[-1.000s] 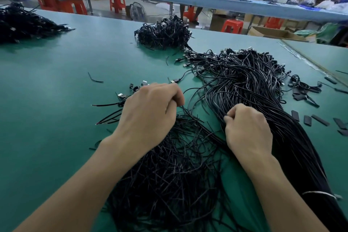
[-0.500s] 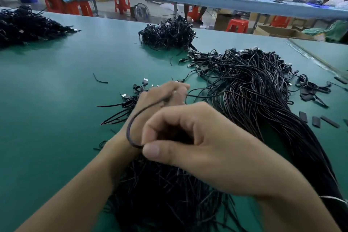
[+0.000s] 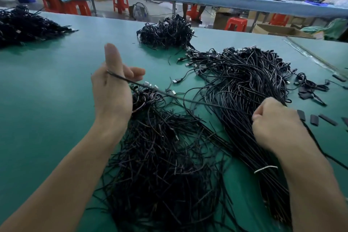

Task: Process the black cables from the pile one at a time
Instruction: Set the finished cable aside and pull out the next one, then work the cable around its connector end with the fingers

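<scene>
So, left hand: thumb straight up, fingers loose and apart, one black cable hooked across the thumb's base. The cable runs taut, left to right, to the right hand, which is fisted round it over the pile toward the table right edge. It looks thin and glossy.

The left hand and the right hand are bare. The left forearm and the right forearm are bare too, down to the near edge.
</scene>
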{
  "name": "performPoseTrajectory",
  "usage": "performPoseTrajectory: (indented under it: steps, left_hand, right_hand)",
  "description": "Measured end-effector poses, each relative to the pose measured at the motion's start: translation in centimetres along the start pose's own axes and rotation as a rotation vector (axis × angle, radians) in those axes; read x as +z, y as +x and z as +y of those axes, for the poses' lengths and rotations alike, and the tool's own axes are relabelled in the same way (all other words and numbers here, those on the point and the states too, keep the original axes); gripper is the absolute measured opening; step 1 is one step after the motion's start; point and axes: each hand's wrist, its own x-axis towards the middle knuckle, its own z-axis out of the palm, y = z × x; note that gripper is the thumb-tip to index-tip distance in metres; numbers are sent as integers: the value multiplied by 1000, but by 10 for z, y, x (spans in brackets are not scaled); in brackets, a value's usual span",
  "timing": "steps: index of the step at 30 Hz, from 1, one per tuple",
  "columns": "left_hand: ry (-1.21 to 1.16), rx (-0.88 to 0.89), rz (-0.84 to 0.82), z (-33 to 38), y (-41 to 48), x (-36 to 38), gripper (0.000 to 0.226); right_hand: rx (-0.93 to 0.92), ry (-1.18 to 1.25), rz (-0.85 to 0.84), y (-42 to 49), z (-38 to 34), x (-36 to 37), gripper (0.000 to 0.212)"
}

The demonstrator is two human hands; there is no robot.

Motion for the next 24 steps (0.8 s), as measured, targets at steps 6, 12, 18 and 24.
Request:
performPoseTrajectory:
  steps: [6, 12, 18, 24]
  left_hand:
    - [401, 347, -286, -9, -22, 8, 38]
    - [882, 639, -489, -17, -30, 9, 21]
    - [691, 593, -459, -19, -34, 15, 9]
    - [193, 388, -225, -7, -26, 15, 15]
  right_hand:
    - [-445, 178, -305, -22, -30, 5, 42]
    - [-578, 640, -358, -55, -59, 9, 50]
    - [-569, 570, -70, -49, -54, 21, 36]
    - [-484, 692, 76, -28, -37, 12, 29]
